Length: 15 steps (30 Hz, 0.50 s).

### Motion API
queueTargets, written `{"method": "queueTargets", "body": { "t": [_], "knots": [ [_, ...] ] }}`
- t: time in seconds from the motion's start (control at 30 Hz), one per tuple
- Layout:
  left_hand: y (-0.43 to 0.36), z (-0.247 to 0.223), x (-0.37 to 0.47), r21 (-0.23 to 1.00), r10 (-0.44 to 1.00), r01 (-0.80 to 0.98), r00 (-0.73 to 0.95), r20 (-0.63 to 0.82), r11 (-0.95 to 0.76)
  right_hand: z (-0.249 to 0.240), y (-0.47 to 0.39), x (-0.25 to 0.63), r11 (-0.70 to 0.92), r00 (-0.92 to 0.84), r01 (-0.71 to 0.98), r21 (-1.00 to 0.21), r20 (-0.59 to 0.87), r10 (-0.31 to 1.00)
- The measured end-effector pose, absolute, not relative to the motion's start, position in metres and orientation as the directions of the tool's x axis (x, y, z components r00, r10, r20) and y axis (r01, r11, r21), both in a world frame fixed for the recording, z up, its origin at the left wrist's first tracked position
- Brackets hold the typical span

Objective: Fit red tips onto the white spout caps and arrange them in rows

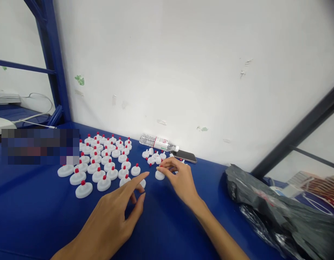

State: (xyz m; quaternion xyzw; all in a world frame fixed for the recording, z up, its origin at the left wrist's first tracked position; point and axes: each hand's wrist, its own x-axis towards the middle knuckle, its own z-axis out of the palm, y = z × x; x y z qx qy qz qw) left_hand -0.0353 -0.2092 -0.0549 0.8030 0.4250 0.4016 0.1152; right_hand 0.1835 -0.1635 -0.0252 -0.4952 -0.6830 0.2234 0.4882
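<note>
The left hand (112,213) angles rightward, fingers parted; the right hand's (180,178) fingers pinch a red-tipped white cap (159,176).

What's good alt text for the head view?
A person's right hand pinches a white cap at a blue table; the left hand is open nearby. Many red-tipped white caps stand grouped to the left; a looser cluster, a plastic bottle and a phone lie behind.

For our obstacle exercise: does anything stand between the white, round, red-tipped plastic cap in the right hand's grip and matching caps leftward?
Yes: in this view, the left hand has its index finger between the held cap and front caps.
</note>
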Motion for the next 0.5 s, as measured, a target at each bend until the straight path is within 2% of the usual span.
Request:
{"method": "queueTargets", "body": {
  "t": [0.2,0.5],
  "knots": [
    [-0.211,-0.053,-0.035,0.534,0.772,0.575,0.326,0.545,-0.620,-0.043,-0.157,0.180,0.361,-0.073,0.440,-0.823,0.368,0.927],
    [-0.212,-0.054,-0.033,0.523,0.740,0.543,0.331,0.586,-0.657,-0.040,-0.160,0.174,0.356,-0.084,0.469,-0.808,0.361,0.929]
  ]
}}
